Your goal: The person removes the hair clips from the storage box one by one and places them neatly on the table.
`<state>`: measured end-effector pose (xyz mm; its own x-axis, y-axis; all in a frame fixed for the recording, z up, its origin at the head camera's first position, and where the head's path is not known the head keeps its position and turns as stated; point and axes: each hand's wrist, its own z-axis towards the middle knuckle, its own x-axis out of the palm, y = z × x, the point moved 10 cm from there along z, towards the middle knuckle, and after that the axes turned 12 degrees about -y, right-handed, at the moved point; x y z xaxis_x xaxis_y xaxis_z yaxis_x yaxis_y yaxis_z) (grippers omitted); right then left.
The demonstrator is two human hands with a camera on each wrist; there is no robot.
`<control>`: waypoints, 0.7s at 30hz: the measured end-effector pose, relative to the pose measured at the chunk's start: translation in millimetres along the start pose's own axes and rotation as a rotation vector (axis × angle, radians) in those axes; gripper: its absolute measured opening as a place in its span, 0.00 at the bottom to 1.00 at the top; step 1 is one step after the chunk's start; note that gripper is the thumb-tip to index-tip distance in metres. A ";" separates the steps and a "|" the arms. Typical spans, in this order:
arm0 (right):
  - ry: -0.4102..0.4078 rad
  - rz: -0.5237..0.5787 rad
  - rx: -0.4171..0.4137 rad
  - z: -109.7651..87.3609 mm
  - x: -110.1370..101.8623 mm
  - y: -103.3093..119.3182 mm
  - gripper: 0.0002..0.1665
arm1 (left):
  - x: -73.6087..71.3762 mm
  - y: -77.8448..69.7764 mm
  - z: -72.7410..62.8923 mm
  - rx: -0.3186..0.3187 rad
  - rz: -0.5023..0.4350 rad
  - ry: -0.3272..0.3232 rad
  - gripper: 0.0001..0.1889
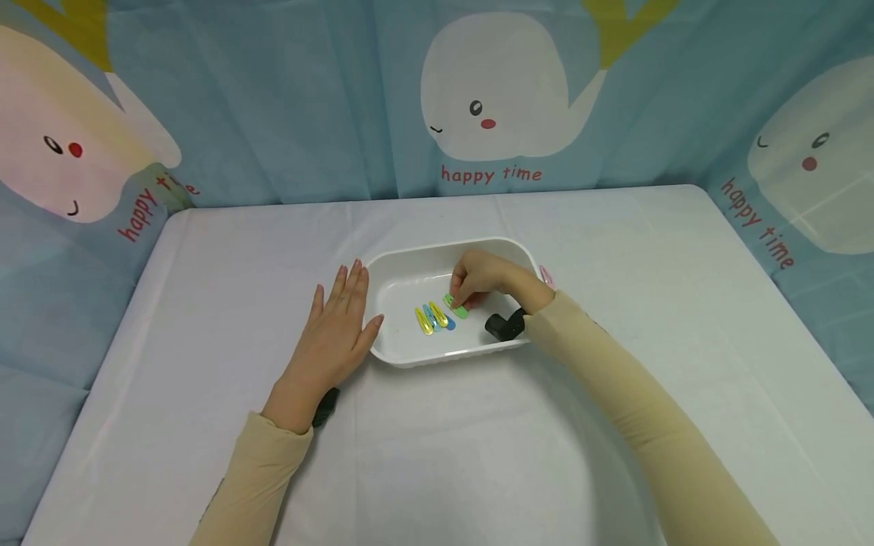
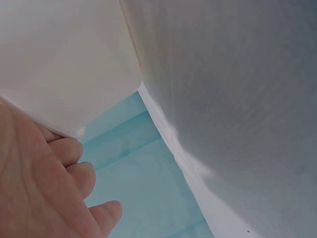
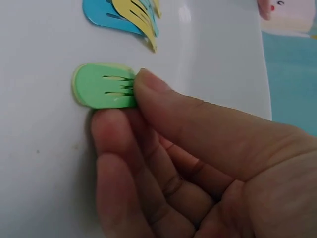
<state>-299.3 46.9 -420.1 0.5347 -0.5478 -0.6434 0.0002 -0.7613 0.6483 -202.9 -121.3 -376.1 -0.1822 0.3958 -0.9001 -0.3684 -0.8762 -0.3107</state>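
Inside a white tray [image 1: 403, 349], my right hand [image 1: 481, 273] pinches a green snap hair clip [image 3: 101, 88] between thumb and fingers. A paler rim shows under the green clip in the right wrist view. To its left, yellow hair clips [image 1: 423, 321] and blue hair clips [image 1: 451, 324] lie in a row on the tray floor, partly overlapping. My left hand [image 1: 334, 326] rests against the tray's left side with its fingers straight. In the left wrist view, that hand [image 2: 44, 183] lies along the tray wall.
A pink item [image 1: 547, 276] shows just beyond the tray's right rim, partly behind my right wrist. White cloth [image 1: 437, 455] covers the table. A blue curtain [image 1: 307, 98] with whale prints hangs behind it and at both sides.
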 end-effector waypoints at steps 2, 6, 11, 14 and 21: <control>-0.008 -0.014 -0.004 -0.6 -1.7 -0.2 0.06 | 0.1 -0.2 0.1 0.000 0.001 0.001 0.36; -0.021 -0.033 -0.015 -1.4 -4.2 0.2 0.07 | 0.1 -1.0 0.4 0.003 0.005 0.000 0.36; 0.023 -0.015 -0.005 -2.4 0.9 -0.9 0.05 | -0.6 -1.4 0.7 0.003 0.006 0.000 0.37; 0.065 -0.001 0.002 -3.0 5.4 -1.6 0.04 | -0.7 -1.4 0.8 0.004 0.005 -0.002 0.37; 0.079 0.021 -0.008 -3.6 4.0 -0.1 0.04 | -2.0 -2.1 0.6 0.004 -0.001 -0.004 0.36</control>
<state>-294.1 46.1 -421.2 0.6000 -0.5342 -0.5955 -0.0048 -0.7468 0.6650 -202.3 -120.1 -373.5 -0.1852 0.3981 -0.8984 -0.3720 -0.8746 -0.3109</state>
